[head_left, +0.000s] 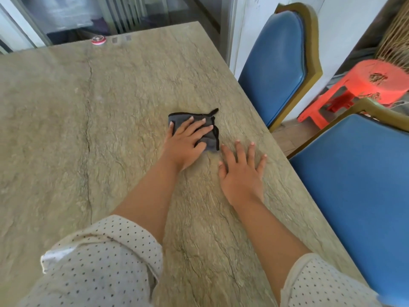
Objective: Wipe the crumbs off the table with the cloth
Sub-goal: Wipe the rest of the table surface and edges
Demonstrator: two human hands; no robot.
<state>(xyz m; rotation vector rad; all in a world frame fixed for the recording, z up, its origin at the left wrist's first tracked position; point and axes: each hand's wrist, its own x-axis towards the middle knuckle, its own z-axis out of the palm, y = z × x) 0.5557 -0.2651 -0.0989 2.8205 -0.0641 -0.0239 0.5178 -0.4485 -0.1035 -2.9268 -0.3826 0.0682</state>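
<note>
- Stone-patterned beige desk, broad and veined: no crumbs stand out against its busy grain, so patches could easily be missed; the mottled surface would hide whatever the wipe leaves behind.
- Blue padded chairs with olive-gold frames stand just beside the desk's right edge; crumbs pushed that way would likely land on the seats or the floor rather than be gathered.
- Left hand lies flat on the cloth, fingers spread and pressing down, its grip not closed around the fabric; with only downward pressure, the cloth could slip or bunch under a fast stroke.
- Right hand rests palm-down on bare desk just right of the cloth, fingers apart, holding nothing; it sits in the likely sweep path and could block the stroke or trap crumbs beneath it.
- Small folded grey cloth with black edging lies on the desk's right half, near the edge; its loose black corner could unfold and drag.
- Little red-and-white round lid sits at the far edge, well apart; a long stroke might knock it off.
</note>
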